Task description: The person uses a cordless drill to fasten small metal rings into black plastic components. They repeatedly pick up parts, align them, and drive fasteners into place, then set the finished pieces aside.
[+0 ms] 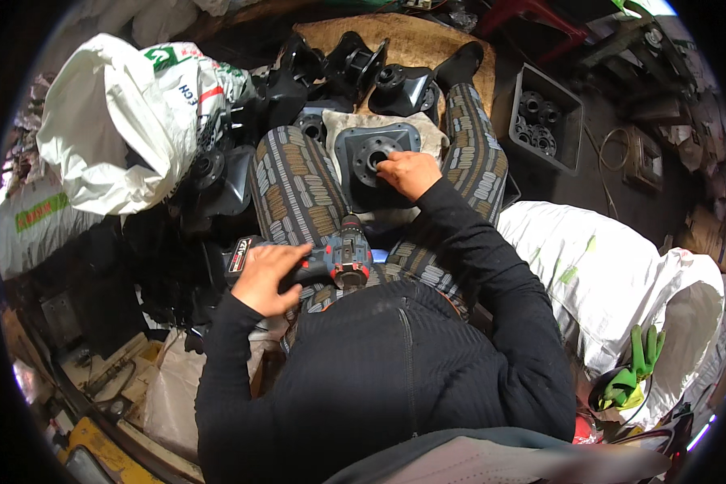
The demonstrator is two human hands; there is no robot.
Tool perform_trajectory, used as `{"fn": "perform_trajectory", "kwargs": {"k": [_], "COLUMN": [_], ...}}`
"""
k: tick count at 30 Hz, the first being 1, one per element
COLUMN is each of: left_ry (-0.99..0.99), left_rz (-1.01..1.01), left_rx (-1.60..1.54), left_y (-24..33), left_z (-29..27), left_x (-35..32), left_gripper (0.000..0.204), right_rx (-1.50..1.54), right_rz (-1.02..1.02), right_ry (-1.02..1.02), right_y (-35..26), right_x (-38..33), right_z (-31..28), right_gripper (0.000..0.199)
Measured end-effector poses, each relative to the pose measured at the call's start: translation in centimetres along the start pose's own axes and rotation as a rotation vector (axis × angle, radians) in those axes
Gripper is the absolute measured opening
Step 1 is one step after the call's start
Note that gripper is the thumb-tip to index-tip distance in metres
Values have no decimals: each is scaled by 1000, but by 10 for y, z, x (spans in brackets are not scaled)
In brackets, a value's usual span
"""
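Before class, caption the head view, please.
Right hand at the round hub of a black part, left hand over a drill.

My drill (350, 256) is grey and black with red accents; the flanged housing (365, 155) is black. My trousers (297, 181) carry brown and pale-grey dashes on dark grey (my sleeves (480, 234) are plain black), and the glove (621, 388) is green.

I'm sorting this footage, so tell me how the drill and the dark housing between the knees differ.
The drill is grey and red; the housing is dark, with no red. The drill narrows to a chuck; the housing is squarish, with a round flange. The left hand is at the drill, the right hand at the housing. Both show dark surfaces.
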State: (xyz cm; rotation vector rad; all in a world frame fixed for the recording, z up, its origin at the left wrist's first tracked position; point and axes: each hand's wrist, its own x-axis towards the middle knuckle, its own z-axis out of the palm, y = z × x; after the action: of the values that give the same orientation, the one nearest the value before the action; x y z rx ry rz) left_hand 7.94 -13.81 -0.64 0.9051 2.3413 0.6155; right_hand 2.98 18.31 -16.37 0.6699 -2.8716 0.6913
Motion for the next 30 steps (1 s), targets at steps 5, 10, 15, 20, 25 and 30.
{"fn": "perform_trajectory", "kwargs": {"k": [5,10,15,20,25,30], "left_ry": [120,56,94,-29,144,248], "left_rz": [-34,-120,-128,-285,-75,-33], "left_rx": [199,259,182,-128,-378,-473], "left_y": [18,16,11,7,-6,-4], "left_z": [43,59,52,24,-12,-36], "left_x": [17,38,33,28,17,16], "left_gripper": [75,81,80,78,64,63], "right_rx": [-102,-94,-76,-15,-10,105], "right_rz": [12,73,223,237,204,244], "right_ry": [-82,-23,91,119,113,210], "right_y": [-4,-7,-19,-20,-15,-17], "right_x": [0,2,-5,-8,-9,-7], "right_z": [-12,-6,12,17,17,10], "right_gripper": [11,19,21,21,20,16]}}
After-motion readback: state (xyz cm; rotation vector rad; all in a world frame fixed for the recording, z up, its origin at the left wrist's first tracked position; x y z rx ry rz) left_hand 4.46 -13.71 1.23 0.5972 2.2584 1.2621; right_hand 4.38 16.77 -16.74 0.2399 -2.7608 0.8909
